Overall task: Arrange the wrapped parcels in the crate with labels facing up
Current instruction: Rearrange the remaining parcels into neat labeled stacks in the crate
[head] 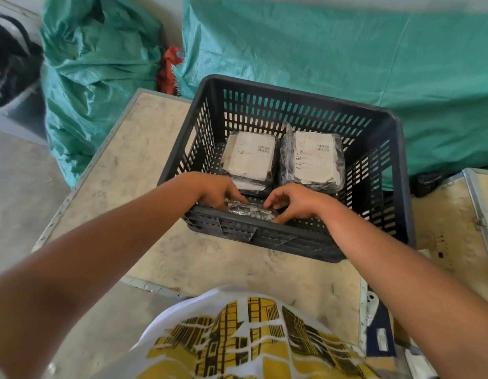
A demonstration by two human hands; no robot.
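Observation:
A dark slotted plastic crate (297, 101) stands on a pale board. Two parcels in clear wrap lie side by side at its far end, white labels up: one on the left (251, 160), one on the right (312, 160). A third wrapped parcel (249, 209) sits just inside the near wall, mostly hidden by the wall and my fingers; its label is not visible. My left hand (217, 190) grips its left end and my right hand (295, 202) grips its right end.
The board (133, 165) has a metal-edged rim. Green woven sacks (346, 56) are piled behind the crate and at the left (95, 67). A red cloth (169, 69) sits between them. Another metal-edged board (456, 214) lies at the right.

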